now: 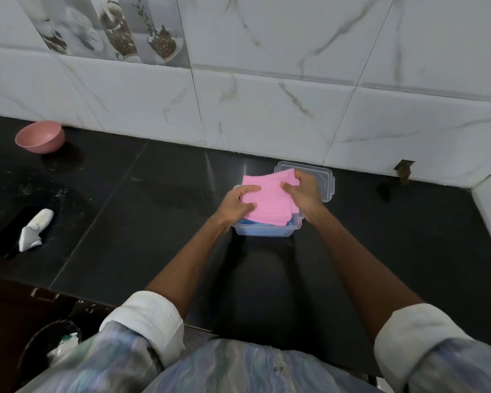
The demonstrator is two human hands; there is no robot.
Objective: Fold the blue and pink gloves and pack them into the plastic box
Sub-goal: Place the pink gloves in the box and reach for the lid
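A folded pink glove (268, 195) sits over the open top of a clear plastic box (262, 231) on the black counter. My left hand (238, 201) grips its left edge, thumb on top. My right hand (302, 192) grips its right edge. Under the pink fabric, blue glove material (253, 222) lies inside the box. The box's clear lid (322, 180) rests just behind it, partly hidden by my right hand.
A pink bowl (40, 136) stands at the back left by the tiled wall. A dark phone (10, 231) and a white crumpled item (36, 229) lie at the left. A bin (48, 353) sits below the counter's front edge.
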